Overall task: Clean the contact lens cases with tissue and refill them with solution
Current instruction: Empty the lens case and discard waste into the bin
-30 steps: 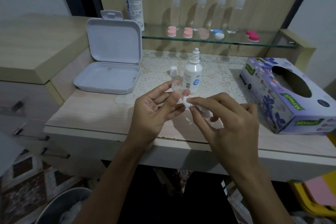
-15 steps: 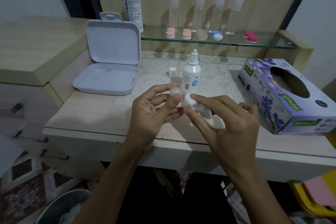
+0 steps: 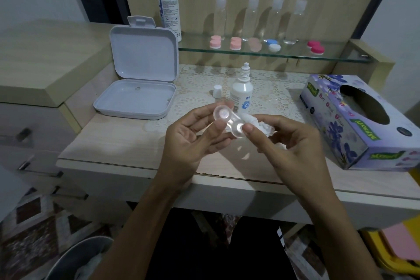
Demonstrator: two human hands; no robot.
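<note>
The tissue box at the right of the table carried a green label that looked like "Mysoft", printed twice; its smaller writing was too small to read. The small solution bottle stood uncapped on the lace mat, blue print on its label unreadable, with its cap just beside it to the left. The tall bottle on the glass shelf bore blurred text only.

The open white box lay at the table's left rear, lid upright. Bare table showed between that box and the hands, and a strip ran along the front edge below them. The tissue box sat close to the right edge.

Both hands hovered above the table's front middle, close together. The left hand pinched the clear lens case between thumb and fingertips at its left well, palm turned up. The right hand gripped a wad of tissue in curled fingers, its thumb pressing on the case's right well. The case was tilted, both open wells facing the camera.

Coloured cases and four clear bottles lined the shelf.
</note>
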